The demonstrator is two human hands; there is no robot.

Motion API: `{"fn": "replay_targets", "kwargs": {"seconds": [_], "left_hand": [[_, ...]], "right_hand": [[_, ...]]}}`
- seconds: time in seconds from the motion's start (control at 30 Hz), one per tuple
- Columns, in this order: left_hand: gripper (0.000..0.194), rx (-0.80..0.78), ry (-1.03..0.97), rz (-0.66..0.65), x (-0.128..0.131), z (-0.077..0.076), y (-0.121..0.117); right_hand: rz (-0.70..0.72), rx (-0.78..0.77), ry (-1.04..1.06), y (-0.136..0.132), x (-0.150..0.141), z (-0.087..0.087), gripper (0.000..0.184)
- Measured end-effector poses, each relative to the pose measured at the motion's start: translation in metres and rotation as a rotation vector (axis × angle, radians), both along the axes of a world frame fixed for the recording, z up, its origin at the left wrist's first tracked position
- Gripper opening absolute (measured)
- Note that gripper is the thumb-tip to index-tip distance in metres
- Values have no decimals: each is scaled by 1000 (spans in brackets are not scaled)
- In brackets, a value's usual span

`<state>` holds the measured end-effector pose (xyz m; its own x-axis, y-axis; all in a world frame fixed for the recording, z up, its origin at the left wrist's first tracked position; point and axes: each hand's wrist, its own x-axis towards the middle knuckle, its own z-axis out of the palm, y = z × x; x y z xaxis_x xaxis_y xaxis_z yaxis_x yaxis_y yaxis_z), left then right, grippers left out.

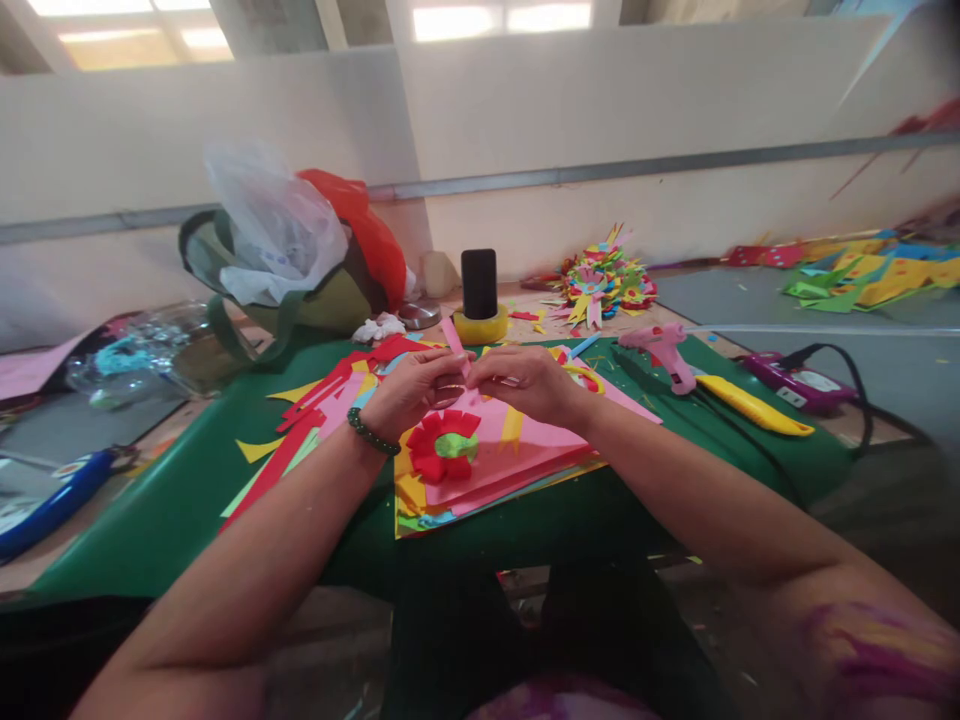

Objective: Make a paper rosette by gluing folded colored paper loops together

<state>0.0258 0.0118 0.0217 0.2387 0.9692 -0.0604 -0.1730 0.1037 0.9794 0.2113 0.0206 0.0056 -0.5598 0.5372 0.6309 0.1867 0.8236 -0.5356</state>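
Observation:
Between my two hands is a narrow pink paper strip (454,340), its upper end sticking up above the fingers. My left hand (421,385), with a dark green bead bracelet at the wrist, pinches the strip from the left. From the right, my right hand (529,380) pinches it lower down, fingertips almost touching the left ones. Just below them a red paper flower (442,447) with a light green centre lies on a stack of pink paper sheets (495,470). Yellow-handled scissors (585,376) lie partly hidden behind my right hand.
A pink glue gun (660,352) stands right, near a yellow cutter (754,405) and a purple power strip (799,382). Behind are a phone (479,283) on a yellow tape roll (480,327) and a pile of paper flowers (604,283). Red paper strips (319,390) lie left.

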Motion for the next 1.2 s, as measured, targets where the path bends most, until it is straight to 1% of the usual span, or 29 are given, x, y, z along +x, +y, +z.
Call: {"fn": "replay_targets", "kwargs": {"seconds": [0.07,0.17,0.23,0.33,0.47,0.57,0.8,0.9,1.07,1.2], "left_hand": [[18,25,-25,45,-1,1,0],[19,66,-10,116,0,1,0],[19,88,33,136,2,0,-2],[19,120,97,153,4,-2,-4],[18,160,159,173,7,-3,-5],[15,194,199,177,9,-3,-7],[17,276,309,91,11,0,-11],[18,299,332,81,11,1,-12],[27,329,329,84,10,-1,-13],[33,342,332,97,10,-5,-10]], "right_hand": [[-29,-145,39,0,-1,-1,13],[-27,-352,105,5,-4,-3,20],[-20,-433,140,10,-4,-4,24],[-35,-499,170,16,-4,-4,25],[-26,-523,167,17,-2,-3,21],[-21,-519,157,17,-2,-4,24],[-54,-497,136,18,-2,-5,28],[-52,-500,131,19,-2,-5,28],[-52,-536,132,19,-1,-5,31],[-64,-488,99,17,-1,-5,33]]}}
